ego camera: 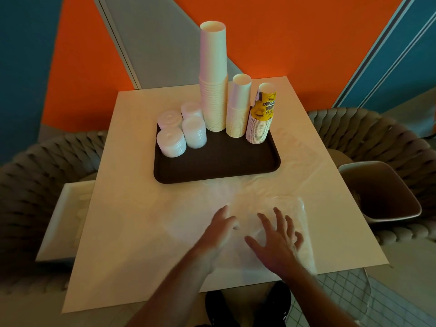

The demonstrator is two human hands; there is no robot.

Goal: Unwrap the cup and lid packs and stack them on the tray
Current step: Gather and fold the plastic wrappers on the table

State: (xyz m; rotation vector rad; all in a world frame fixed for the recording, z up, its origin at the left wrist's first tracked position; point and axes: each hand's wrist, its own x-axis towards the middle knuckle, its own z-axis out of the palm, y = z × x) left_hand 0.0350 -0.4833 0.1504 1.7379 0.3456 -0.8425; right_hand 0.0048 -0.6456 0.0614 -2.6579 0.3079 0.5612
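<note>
Near edge of pale square table [132, 208]: left hand [220, 234] and right hand [277, 241], fingers spread, flat on crumpled clear plastic wrap [266, 192]; neither pinching.
Beyond: dark brown rectangular tray [217, 164].
On it, left: four stacks of white plastic lids [180, 128].
Right: three upright paper cup stacks, tallest white [213, 79], shorter white [239, 107], yellow printed [260, 116].
Judgement: unwrapping and stacking seem done; only wrap disposal left, perhaps into beige bin [377, 192] at right.
</note>
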